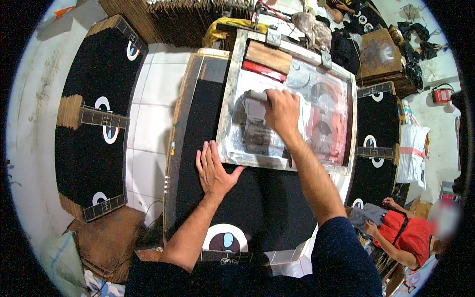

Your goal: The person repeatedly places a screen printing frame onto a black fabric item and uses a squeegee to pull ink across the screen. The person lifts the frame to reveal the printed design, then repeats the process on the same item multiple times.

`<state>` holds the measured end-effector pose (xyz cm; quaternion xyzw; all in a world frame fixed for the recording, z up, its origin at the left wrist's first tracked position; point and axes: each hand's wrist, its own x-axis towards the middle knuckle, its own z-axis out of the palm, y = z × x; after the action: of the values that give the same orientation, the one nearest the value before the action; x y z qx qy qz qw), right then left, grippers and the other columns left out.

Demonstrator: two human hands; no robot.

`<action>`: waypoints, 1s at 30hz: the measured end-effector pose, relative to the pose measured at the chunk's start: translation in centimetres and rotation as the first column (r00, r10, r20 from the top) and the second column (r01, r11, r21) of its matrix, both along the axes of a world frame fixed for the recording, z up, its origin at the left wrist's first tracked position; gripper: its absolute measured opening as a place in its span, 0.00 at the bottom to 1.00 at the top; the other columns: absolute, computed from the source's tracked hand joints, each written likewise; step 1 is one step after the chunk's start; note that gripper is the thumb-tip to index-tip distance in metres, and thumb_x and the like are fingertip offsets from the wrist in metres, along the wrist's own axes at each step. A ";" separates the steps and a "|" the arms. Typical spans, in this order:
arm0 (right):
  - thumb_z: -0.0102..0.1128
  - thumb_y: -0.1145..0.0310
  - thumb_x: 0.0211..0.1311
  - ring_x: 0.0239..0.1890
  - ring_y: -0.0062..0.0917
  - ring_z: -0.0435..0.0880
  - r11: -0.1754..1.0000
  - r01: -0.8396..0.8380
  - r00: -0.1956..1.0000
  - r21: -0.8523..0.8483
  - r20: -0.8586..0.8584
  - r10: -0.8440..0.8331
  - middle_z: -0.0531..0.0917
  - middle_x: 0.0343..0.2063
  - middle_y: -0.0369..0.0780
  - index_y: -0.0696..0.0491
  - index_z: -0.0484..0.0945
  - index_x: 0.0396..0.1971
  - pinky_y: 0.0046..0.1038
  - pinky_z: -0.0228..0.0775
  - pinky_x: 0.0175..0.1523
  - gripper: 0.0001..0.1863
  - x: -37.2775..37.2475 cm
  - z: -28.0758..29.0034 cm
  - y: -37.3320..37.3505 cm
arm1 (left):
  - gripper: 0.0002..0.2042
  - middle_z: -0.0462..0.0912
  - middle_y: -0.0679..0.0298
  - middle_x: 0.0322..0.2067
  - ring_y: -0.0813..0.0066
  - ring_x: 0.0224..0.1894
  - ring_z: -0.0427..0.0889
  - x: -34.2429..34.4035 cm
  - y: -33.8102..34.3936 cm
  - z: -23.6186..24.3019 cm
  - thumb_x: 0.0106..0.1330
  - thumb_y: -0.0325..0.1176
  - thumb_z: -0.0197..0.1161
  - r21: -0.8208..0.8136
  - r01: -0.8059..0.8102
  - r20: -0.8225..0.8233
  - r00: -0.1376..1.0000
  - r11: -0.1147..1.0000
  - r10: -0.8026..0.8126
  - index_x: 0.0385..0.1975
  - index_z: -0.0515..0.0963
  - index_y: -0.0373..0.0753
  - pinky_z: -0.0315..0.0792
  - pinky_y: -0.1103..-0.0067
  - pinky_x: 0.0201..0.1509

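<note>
My right hand is over a screen-printing frame, fingers curled round the end of a grey, cloth-like piece. This piece lies against the whitish, grey-smeared mesh; its exact kind is hard to make out. My left hand lies flat with fingers spread on black fabric, beside the frame's near left corner. Inside the frame's far end rests a wooden squeegee with red ink along it. A white-ringed eye print shows on the fabric close to me.
Black printed panels lie on boards at the left and right. Cardboard sheets stand stacked at the back. A person in red is at the lower right; another person is at the far right. White tiled floor runs along the left.
</note>
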<state>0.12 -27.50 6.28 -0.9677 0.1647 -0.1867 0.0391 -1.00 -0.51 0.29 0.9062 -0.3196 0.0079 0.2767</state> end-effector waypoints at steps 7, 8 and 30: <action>0.67 0.78 0.46 0.42 0.36 0.82 0.997 0.072 0.994 -0.015 0.078 -0.071 0.85 0.35 0.36 0.47 0.81 0.40 0.38 0.67 0.46 0.18 1.7 0.9 -2.9 | 0.59 0.62 0.42 0.71 0.50 0.76 0.58 -0.2 0.2 0.0 0.52 0.61 0.77 0.036 0.006 -0.018 1.000 0.999 -0.005 0.74 0.54 0.27 0.48 0.51 0.80; 0.67 0.78 0.46 0.42 0.36 0.82 0.996 0.084 0.993 -0.027 0.087 -0.081 0.85 0.35 0.36 0.47 0.81 0.41 0.38 0.67 0.46 0.19 2.6 0.5 -3.8 | 0.59 0.62 0.41 0.71 0.50 0.76 0.58 -0.2 0.2 0.0 0.52 0.61 0.77 0.039 0.008 -0.020 1.000 0.999 -0.007 0.73 0.54 0.27 0.48 0.51 0.79; 0.66 0.77 0.53 0.42 0.31 0.78 0.999 0.009 0.999 -0.038 -0.033 -0.010 0.78 0.34 0.34 0.47 0.76 0.39 0.41 0.61 0.56 0.14 -1.9 0.7 1.0 | 0.15 0.84 0.70 0.54 0.61 0.58 0.75 23.9 -21.4 1.3 0.62 0.41 0.71 0.085 0.435 0.445 0.788 0.897 -0.424 0.49 0.88 0.55 0.68 0.62 0.61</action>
<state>-1.79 -26.52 6.99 -0.9705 0.1661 -0.1739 0.0170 22.87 -21.91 1.58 0.7794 -0.5724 0.1591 0.1990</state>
